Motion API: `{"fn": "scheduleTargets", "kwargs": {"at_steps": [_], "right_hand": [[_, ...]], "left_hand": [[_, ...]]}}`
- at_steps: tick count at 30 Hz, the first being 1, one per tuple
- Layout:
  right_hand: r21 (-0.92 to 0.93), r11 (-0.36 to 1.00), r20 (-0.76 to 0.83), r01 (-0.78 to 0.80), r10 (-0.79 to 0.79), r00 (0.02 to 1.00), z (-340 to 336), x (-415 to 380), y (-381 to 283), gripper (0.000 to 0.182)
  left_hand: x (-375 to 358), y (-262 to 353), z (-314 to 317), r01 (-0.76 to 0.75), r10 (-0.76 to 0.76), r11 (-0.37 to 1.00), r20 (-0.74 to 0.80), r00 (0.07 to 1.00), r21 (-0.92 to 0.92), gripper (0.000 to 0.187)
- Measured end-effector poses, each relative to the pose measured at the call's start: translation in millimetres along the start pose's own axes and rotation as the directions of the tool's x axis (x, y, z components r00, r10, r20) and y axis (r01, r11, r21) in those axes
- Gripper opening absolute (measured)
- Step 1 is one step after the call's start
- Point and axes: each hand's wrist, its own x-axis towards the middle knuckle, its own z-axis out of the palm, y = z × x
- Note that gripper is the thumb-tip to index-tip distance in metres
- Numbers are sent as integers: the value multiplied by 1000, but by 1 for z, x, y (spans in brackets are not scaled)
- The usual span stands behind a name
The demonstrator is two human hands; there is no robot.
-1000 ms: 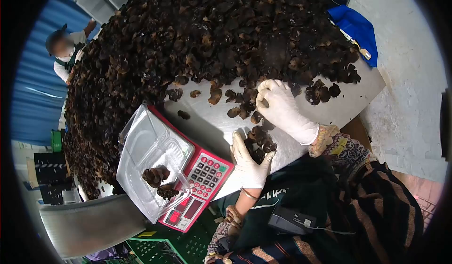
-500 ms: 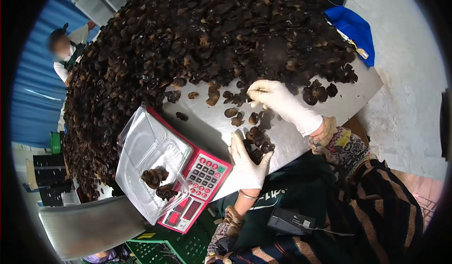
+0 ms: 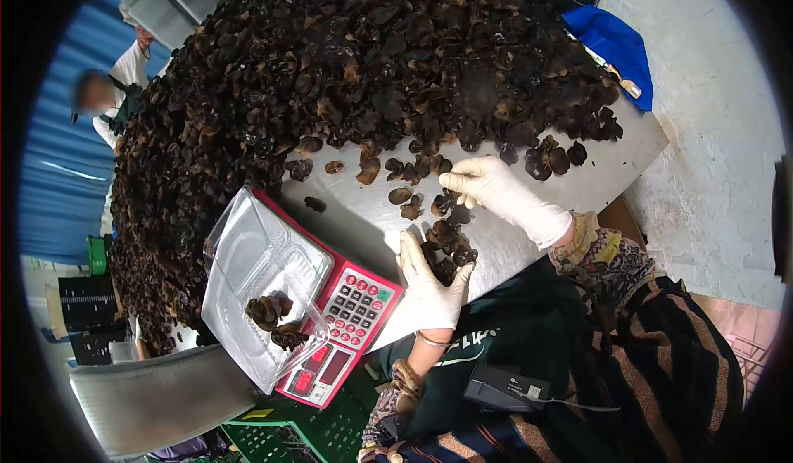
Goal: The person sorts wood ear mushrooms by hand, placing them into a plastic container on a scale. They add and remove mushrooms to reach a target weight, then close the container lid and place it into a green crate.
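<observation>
A small heap of dark dried mushrooms (image 3: 446, 244) was cupped at the near edge of the steel bench (image 3: 595, 174) by the left hand (image 3: 431, 285), its gloved fingers (image 3: 410, 252) curled up around the heap's 7 o'clock side and loosely clasped on it. The right hand (image 3: 500, 192) was laid at the heap's 1 o'clock, its fingers (image 3: 457, 180) bent over a few loose pieces (image 3: 421, 203); whether anything was pinched between them could not be told. The big pile (image 3: 363, 66) was spread across the bench from 9 to 1 o'clock of the hands. At 9 o'clock of the left hand a red scale (image 3: 351, 318) was stood, with a clear clamshell tray (image 3: 260, 273) on it and a few mushrooms (image 3: 277, 318) already inside.

The mushrooms were judged very light, thin, dry and brittle, with crinkled edges that could be crumbled under a hard squeeze and caught on one another. Smooth gloves were judged poor for single flat pieces on steel; a loose scoop from beneath, with both palms closed around a handful, was judged the safest hold, since pieces could easily be shed from the sides.

A blue cloth (image 3: 615, 50) was lain at the far right corner, and another person (image 3: 116, 99) was seen at the far left
</observation>
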Motion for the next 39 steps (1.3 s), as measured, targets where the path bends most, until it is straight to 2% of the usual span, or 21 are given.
{"fn": "scheduleTargets", "kwargs": {"at_steps": [2, 3, 5, 7, 9, 10, 13, 15, 17, 18, 19, 22, 25, 26, 27, 29, 31, 33, 35, 37, 39], "right_hand": [[-4, 1000, 2, -7, 7, 1000, 10, -7, 0, 33], [-95, 992, 54, 77, -72, 996, 14, -16, 0, 32], [-432, 822, 145, 371, -343, 928, 16, -28, 7, 30], [-544, 607, 155, 579, -605, 781, 5, -25, 15, 26], [-700, 600, -63, 388, -593, 803, -6, -20, 17, 26], [-752, 507, -71, 421, -698, 713, -11, -11, 30, 26], [-735, 465, 58, 494, -682, 729, -3, -13, 43, 24], [-584, 566, 169, 581, -615, 770, 20, -22, 50, 22], [-459, 415, 324, 786, -745, 583, 33, -25, 40, 23], [-451, 439, 335, 777, -724, 603, 32, -18, 36, 25], [-531, 414, 195, 739, -790, 582, 33, -8, 38, 29], [-710, 552, -169, 437, -736, 655, 28, 20, 24, 31], [-609, 510, 93, 608, -716, 692, 32, 24, 32, 30], [-493, 581, 176, 648, -662, 728, 37, 15, 32, 30], [-404, 516, 262, 755, -726, 636, 41, 13, 39, 29], [-267, 547, 317, 793, -727, 609, 43, 14, 37, 27], [-450, 440, 263, 777, -766, 586, 39, 27, 24, 29], [-753, 339, 110, 564, -781, 615, 37, 42, 18, 40], [-809, 352, 58, 471, -748, 661, 39, 56, 24, 42], [-555, 549, 243, 625, -611, 753, 37, 45, 21, 39], [-256, 661, 433, 706, -574, 695, 43, 36, 24, 35]], "left_hand": [[0, 0, 0, 1, -1, 1000, 2, 1000, -5, 114], [0, 0, 0, 3, -3, 1000, -5, 1000, -9, 114], [1, 1, -1, 5, -6, 1000, -19, 1000, -17, 113], [1, 1, -1, 2, -2, 1000, -20, 1000, -8, 113], [0, 2, -2, 13, -14, 1000, -15, 1000, -12, 113], [0, 2, -2, 23, -24, 999, -8, 1000, -22, 113], [1, 4, -2, 37, -38, 997, -5, 999, -60, 115], [0, 4, -3, 35, -35, 998, -12, 999, -56, 116], [1, 3, -3, 17, -18, 1000, -23, 1000, -25, 117], [1, 2, -2, 20, -21, 999, -23, 1000, -40, 121], [0, 2, -3, 34, -35, 998, -18, 999, -55, 120], [2, 6, -4, 74, -74, 994, -2, 997, -84, 120], [1, 3, -1, 41, -47, 992, -41, 998, -119, 120], [1, 3, -2, 46, -50, 994, -39, 998, -96, 119], [0, 3, -2, 58, -60, 995, -30, 998, -84, 120], [2, 8, -5, 80, -81, 995, -15, 997, -61, 121], [3, 10, -7, 97, -98, 993, -11, 995, -68, 122], [4, 11, -7, 105, -106, 992, -9, 994, -64, 122], [5, 11, -7, 88, -89, 994, -16, 996, -67, 121], [4, 10, -7, 86, -88, 994, -25, 996, -70, 121], [2, 9, -6, 90, -93, 994, -38, 995, -68, 120]]}}
